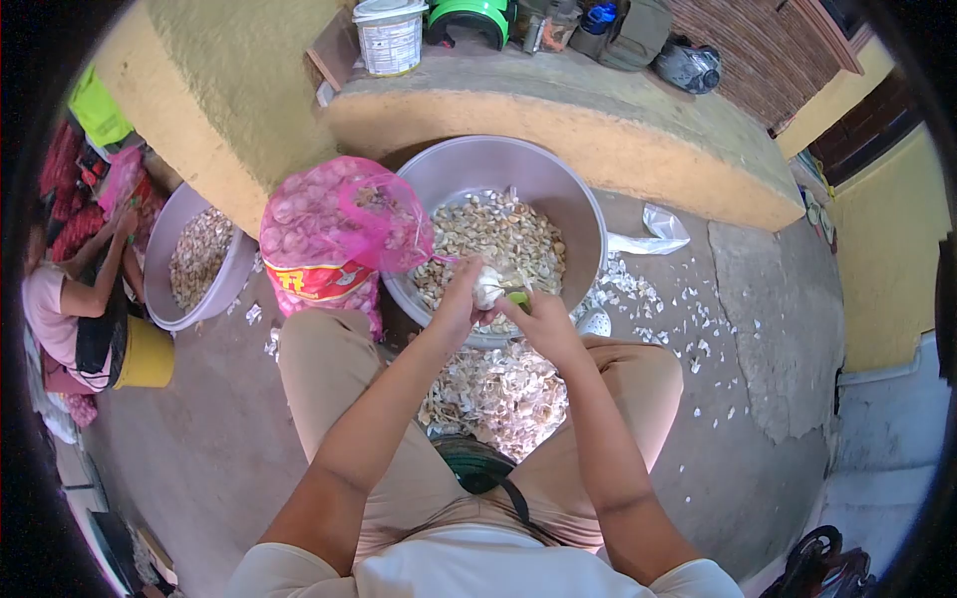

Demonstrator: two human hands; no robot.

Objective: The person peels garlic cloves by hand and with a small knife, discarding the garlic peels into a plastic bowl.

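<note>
In front of me a large pale purple basin [595, 214] holds many loose garlic cloves [498, 234]. Over its near edge my left hand [464, 299] is closed on a white garlic bulb [487, 287]. My right hand [543, 321] grips a small tool with a green handle [517, 298], right against the bulb; its blade is hard to make out. A pink mesh sack [319, 224] full of garlic bulbs stands against the basin's left side. Between my legs lies a heap of garlic skins [498, 394].
At the left, another person [75, 304] sits on a yellow bucket [148, 354] beside a second basin [239, 264] of garlic. Beyond my basin runs a concrete ledge [558, 105] with a white bucket [390, 40] on it. Skins litter the floor [698, 399] at right.
</note>
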